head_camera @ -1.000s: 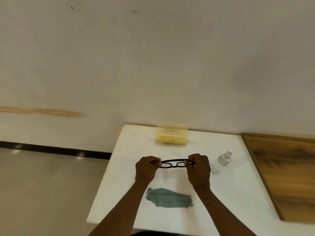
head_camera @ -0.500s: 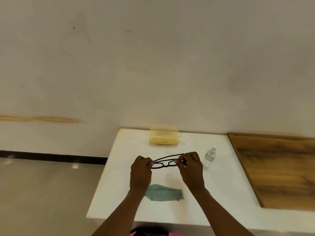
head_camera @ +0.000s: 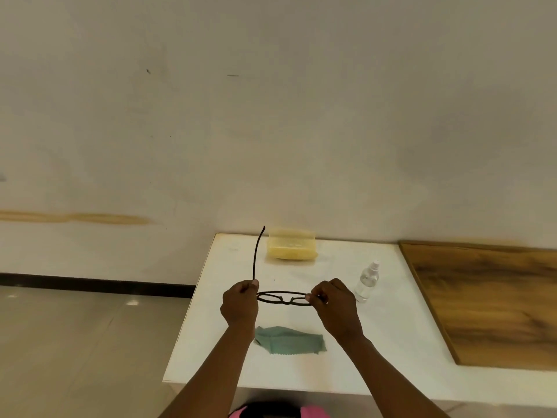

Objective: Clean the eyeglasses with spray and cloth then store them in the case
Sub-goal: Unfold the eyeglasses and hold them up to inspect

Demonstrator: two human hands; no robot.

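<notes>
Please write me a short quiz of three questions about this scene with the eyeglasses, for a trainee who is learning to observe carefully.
1. True or false: both hands hold the eyeglasses above the white table.
2. Which item lies nearest the person?
A. the yellow case
B. the spray bottle
C. the green cloth
3. Fill in: the temple arm at the left hand is unfolded and points ____ the person.

Key:
1. True; the right hand pinches the other end.
2. C
3. away from
</notes>
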